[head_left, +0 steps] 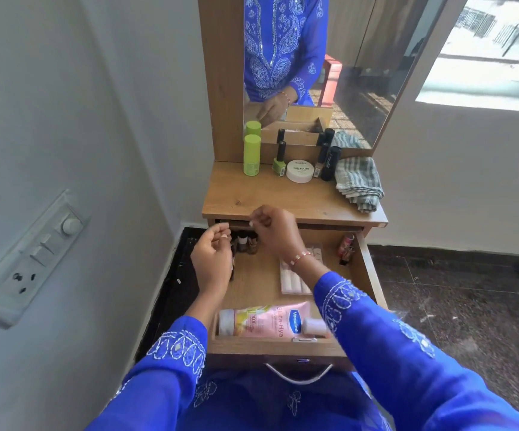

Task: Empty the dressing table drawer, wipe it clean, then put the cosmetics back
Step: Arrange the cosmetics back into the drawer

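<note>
The wooden drawer (368, 269) is pulled out toward me. A pink Vaseline tube (264, 321) lies along its front, with a white flat pack (294, 279) in the middle. Small bottles (247, 242) stand at the back left and lipsticks (345, 245) at the back right. My left hand (213, 256) hovers over the back left corner with curled fingers. A thin dark stick (232, 270) shows just under it; whether it is held is unclear. My right hand (272, 230) hangs loosely curled above the small bottles, with nothing seen in it.
On the table top (267, 197) stand a green bottle (252, 155), a green nail polish (280, 161), a white jar (299, 171) and black tubes (329, 163). A folded striped cloth (359, 181) lies at the right. A wall with a switch plate (31, 256) is close on the left.
</note>
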### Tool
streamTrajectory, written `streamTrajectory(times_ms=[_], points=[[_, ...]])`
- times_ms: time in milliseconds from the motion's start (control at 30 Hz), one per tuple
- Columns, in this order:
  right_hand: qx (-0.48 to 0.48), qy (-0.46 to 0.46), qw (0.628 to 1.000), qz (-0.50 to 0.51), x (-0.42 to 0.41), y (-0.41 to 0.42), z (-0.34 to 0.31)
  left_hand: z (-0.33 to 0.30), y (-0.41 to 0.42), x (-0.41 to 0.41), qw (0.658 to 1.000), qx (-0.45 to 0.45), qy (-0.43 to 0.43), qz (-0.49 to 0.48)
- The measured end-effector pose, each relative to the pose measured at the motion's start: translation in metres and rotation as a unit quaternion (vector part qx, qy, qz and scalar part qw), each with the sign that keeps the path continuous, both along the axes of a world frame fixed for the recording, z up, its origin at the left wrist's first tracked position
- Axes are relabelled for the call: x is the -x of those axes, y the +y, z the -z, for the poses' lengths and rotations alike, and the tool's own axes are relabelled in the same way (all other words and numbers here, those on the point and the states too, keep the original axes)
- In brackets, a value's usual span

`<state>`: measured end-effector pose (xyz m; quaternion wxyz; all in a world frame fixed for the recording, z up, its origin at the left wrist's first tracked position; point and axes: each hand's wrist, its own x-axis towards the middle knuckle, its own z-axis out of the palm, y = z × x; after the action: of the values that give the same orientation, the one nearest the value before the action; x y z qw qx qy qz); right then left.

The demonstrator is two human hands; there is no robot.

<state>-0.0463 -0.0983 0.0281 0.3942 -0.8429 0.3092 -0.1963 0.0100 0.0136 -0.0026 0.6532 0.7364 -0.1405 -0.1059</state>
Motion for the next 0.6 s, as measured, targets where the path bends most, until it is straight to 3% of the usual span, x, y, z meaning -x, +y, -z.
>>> streamTrajectory(times_ms=[200,467,600], points=[[0.097,-0.011,0.993,0.059,-0.022,-0.065,-0.048,-0.048,-0.056,-0.025,0.996,-0.005,-0.081,0.032],[0.224,0.178,0.958,-0.011,-0.058,-0.116,-0.073,-0.074,-0.097,-0.046,0.987,-0.051,-0.137,0.07],[0.228,0.188,0.955,-0.008,-0.066,-0.122,-0.065,-0.075,-0.102,-0.05,0.984,-0.067,-0.14,0.088]])
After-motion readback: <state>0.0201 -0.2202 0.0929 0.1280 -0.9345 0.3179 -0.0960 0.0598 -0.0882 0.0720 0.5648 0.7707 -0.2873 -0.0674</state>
